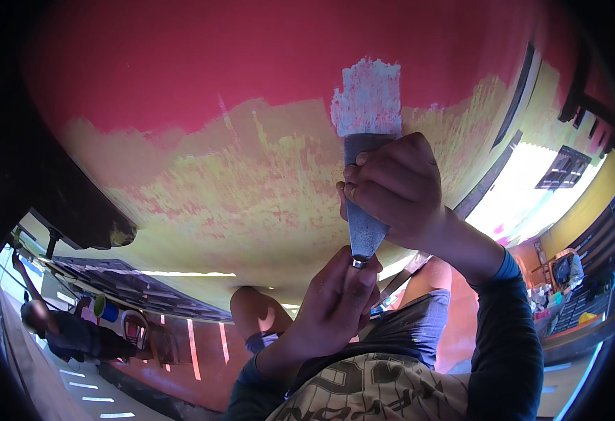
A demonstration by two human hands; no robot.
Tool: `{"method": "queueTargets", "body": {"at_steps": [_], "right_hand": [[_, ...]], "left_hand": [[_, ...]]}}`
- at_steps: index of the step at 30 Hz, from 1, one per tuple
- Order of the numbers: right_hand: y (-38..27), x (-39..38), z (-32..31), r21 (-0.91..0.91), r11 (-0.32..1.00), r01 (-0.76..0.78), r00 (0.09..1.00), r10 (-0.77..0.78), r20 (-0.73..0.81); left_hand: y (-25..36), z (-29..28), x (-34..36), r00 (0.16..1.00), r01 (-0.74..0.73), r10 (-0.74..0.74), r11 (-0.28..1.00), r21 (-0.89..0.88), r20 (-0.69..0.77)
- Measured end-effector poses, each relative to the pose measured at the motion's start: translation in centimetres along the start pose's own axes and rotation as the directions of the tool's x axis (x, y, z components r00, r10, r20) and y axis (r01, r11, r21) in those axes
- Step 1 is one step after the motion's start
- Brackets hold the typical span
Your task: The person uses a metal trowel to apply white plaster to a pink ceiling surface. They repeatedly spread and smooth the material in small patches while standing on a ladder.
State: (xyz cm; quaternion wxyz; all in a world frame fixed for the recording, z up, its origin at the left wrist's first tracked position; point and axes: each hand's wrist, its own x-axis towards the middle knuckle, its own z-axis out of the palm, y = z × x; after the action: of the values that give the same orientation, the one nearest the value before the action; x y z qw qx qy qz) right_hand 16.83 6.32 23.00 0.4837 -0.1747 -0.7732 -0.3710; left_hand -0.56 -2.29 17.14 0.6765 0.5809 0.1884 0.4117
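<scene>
With my right hand (399,189) and left hand (335,298) both clenched on the flat grey metal scraper (363,210), I judge a slip could gouge the red-and-yellow painted surface (251,140).

The flat grey metal scraper blade (363,203) looks dull and matt, dusted with pale filler, with a small shiny metal ferrule at its narrow end. The curved red painted surface (251,63) is smooth and faintly glossy; its sanded yellow patch (237,203) looks rough and chalky. The dark blue long sleeve (507,337) is soft knitted cloth.
</scene>
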Motion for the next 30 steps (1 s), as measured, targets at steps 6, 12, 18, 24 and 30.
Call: {"method": "queueTargets", "body": {"at_steps": [6,12,18,24,30], "right_hand": [[1.0,1.5,-0.2,-0.019,1.0,0.005,1.0,-0.006,-0.011],[-0.5,-1.1,-0.7,-0.011,0.999,-0.032,0.999,0.032,0.012],[-6.5,-9.9,-5.2,0.108,0.922,-0.372,0.888,0.388,-0.247],[-20.3,-21.4,-3.9,0.725,-0.352,-0.593,0.307,0.733,0.607],[-22.3,-22.2,-4.4,0.527,-0.327,-0.785,0.253,0.608,0.753]], "left_hand": [[1.5,-0.2,0.5,0.998,-0.059,0.058,0.998,-0.013,-0.009],[-0.8,-0.4,-0.1,0.999,-0.03,0.033,0.997,-0.069,0.034],[-7.8,-2.9,-4.3,0.974,-0.119,0.096,0.988,0.102,0.207],[-16.7,-2.4,-8.2,0.997,0.083,-0.082,0.965,-0.25,0.013],[-23.0,-2.5,-9.0,0.995,0.088,-0.098,0.948,-0.305,-0.02]]}}
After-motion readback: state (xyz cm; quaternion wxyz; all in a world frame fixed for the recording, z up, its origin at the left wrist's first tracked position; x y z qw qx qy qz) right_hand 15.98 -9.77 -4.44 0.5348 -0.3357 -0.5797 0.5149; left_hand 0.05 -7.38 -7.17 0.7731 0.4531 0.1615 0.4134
